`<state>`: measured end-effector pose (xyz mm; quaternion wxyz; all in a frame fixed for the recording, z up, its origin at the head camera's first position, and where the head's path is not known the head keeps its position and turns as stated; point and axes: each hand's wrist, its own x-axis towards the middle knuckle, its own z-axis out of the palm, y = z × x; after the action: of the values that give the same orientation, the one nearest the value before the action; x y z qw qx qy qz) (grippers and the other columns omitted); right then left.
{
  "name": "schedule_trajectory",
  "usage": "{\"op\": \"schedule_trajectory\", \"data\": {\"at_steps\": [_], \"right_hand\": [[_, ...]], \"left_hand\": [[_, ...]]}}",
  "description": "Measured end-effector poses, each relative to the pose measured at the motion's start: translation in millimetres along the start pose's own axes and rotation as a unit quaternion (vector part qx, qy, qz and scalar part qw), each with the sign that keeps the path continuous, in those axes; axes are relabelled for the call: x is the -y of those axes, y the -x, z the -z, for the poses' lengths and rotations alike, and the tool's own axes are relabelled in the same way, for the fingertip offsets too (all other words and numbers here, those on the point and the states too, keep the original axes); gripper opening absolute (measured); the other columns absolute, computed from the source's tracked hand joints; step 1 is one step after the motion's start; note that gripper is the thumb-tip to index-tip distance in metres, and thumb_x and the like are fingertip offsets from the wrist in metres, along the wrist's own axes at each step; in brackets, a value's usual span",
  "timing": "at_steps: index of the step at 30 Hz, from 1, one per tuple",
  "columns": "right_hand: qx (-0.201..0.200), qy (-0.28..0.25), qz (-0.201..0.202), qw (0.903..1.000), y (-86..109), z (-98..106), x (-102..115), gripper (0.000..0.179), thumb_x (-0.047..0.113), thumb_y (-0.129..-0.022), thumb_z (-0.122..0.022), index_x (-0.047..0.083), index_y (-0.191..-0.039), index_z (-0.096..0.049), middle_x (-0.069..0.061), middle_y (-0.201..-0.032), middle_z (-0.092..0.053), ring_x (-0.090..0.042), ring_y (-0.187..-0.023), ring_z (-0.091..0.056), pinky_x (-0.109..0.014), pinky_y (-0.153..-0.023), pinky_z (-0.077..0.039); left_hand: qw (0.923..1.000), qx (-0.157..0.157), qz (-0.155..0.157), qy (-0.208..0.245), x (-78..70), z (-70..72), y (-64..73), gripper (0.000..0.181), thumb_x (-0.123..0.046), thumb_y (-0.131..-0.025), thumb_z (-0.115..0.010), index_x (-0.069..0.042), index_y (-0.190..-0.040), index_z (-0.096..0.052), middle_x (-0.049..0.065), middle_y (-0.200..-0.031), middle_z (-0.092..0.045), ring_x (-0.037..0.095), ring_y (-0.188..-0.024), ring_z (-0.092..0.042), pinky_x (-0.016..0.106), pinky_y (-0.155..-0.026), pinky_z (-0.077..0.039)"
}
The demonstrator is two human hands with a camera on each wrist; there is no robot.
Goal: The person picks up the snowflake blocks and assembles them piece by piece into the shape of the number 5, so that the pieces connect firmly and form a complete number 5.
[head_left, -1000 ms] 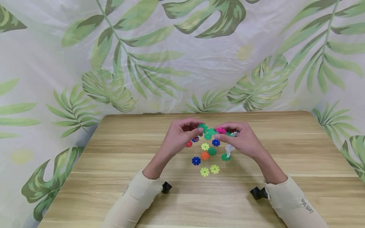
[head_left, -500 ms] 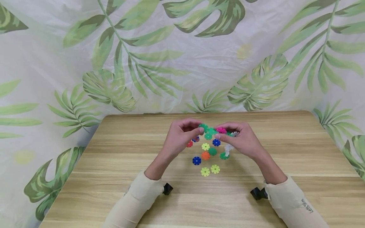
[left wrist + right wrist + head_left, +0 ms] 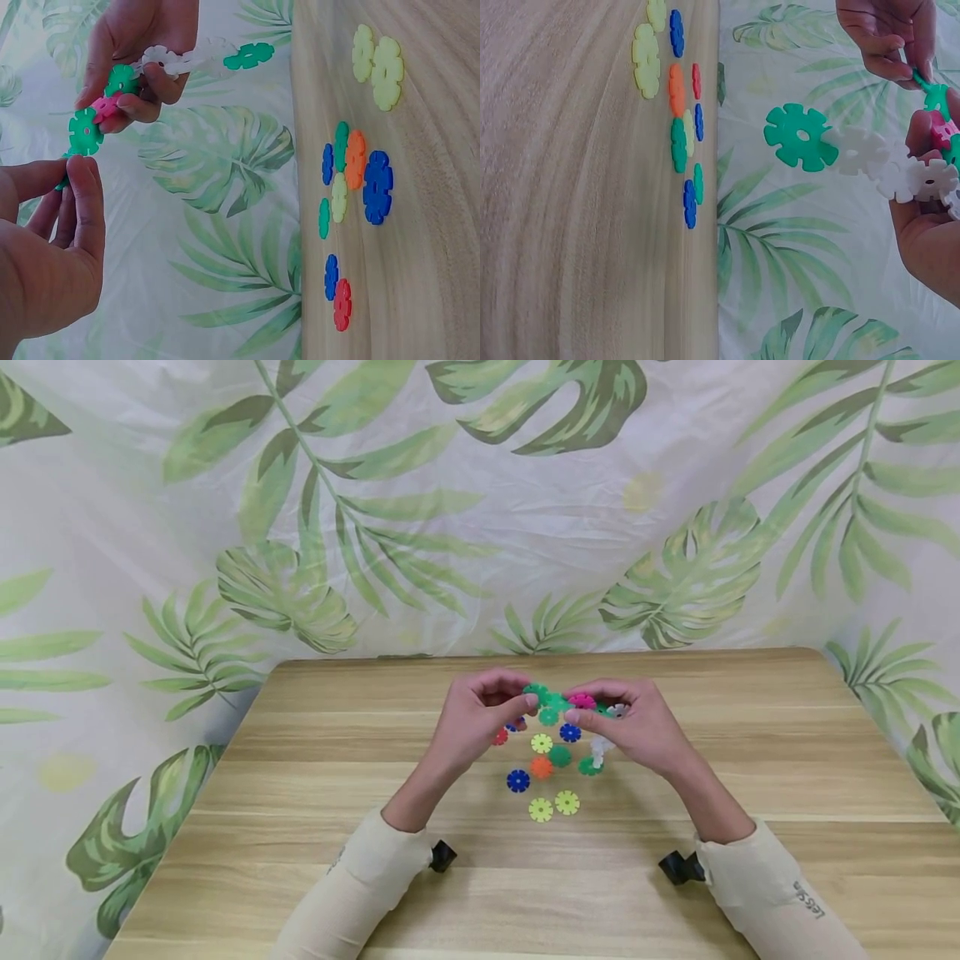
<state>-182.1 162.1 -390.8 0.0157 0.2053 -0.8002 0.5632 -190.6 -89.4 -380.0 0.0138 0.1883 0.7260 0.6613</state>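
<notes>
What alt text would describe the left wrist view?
The left hand pinches a green notched disc at one end of a disc chain held by the right hand. Ten loose discs lie on the wood-grain tabletop.

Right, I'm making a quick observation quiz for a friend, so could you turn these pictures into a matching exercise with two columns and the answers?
Column one
1. left hand
2. right hand
3. orange disc
4. red disc

Column two
A. holds the chain at its pink disc
B. on the table, partly hidden by the left hand in the head view
C. pinches the leftmost green disc in the head view
D. in the head view, lies between a dark blue disc and a loose green disc

Pairs: 1-C, 2-A, 3-D, 4-B
</notes>
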Motion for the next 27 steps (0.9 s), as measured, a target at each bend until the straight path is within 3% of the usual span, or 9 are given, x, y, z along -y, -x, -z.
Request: {"op": "schedule_trajectory", "data": {"at_steps": [4, 8, 16, 24, 27], "right_hand": [[0.001, -0.003, 0.001, 1.0, -0.6, -1, 1, 0.019, 0.017, -0.096, -0.083, 0.012, -0.115, -0.083, 0.008, -0.099, -0.08, -0.019, -0.081, -0.065, -0.026, -0.063, -0.051], [-0.003, -0.013, 0.005, 0.9999, -1.1, -3, 0, 0.018, 0.014, -0.096, -0.082, 0.01, -0.114, -0.083, 0.005, -0.099, -0.081, -0.017, -0.079, -0.065, -0.026, -0.065, -0.054], [-0.018, -0.016, 0.016, 0.9996, -1.9, -6, -3, 0.015, 0.008, -0.096, -0.081, 0.004, -0.11, -0.083, -0.013, -0.099, -0.082, -0.012, -0.075, -0.066, -0.025, -0.066, -0.055], [-0.026, -0.021, 0.019, 0.9992, -1.9, -9, -4, 0.014, 0.006, -0.095, -0.082, 0.003, -0.108, -0.083, -0.018, -0.102, -0.082, -0.012, -0.076, -0.068, -0.025, -0.066, -0.056], [-0.027, -0.024, 0.019, 0.9992, -2.2, -10, -5, 0.014, 0.006, -0.095, -0.082, 0.004, -0.109, -0.083, -0.015, -0.1, -0.082, -0.013, -0.077, -0.068, -0.025, -0.067, -0.056]], "left_hand": [[1.0, 0.006, -0.002, 0.0, 1.2, -0.1, -1.2, 0.016, -0.002, -0.096, -0.078, 0.001, -0.111, -0.078, 0.012, -0.095, -0.08, 0.027, -0.073, -0.075, 0.036, -0.069, -0.067], [0.9999, 0.004, -0.006, 0.008, 2.1, -0.4, -1.2, 0.011, 0.0, -0.095, -0.079, 0.003, -0.105, -0.079, 0.009, -0.092, -0.08, 0.034, -0.072, -0.074, 0.028, -0.065, -0.064], [0.9997, -0.002, -0.003, 0.023, 3.7, -5.4, -0.8, 0.008, 0.001, -0.094, -0.079, 0.005, -0.1, -0.078, -0.002, -0.082, -0.079, 0.015, -0.061, -0.07, 0.019, -0.046, -0.044], [0.9991, -0.01, -0.013, 0.04, 4.7, -10.6, -0.8, 0.008, 0.004, -0.093, -0.079, 0.009, -0.099, -0.077, 0.006, -0.087, -0.078, 0.015, -0.063, -0.07, 0.027, -0.061, -0.062], [0.9993, -0.01, -0.011, 0.034, 5.5, -10.0, -0.9, 0.009, 0.002, -0.094, -0.079, 0.007, -0.101, -0.078, 0.006, -0.088, -0.078, 0.014, -0.062, -0.069, 0.026, -0.058, -0.06]]}}
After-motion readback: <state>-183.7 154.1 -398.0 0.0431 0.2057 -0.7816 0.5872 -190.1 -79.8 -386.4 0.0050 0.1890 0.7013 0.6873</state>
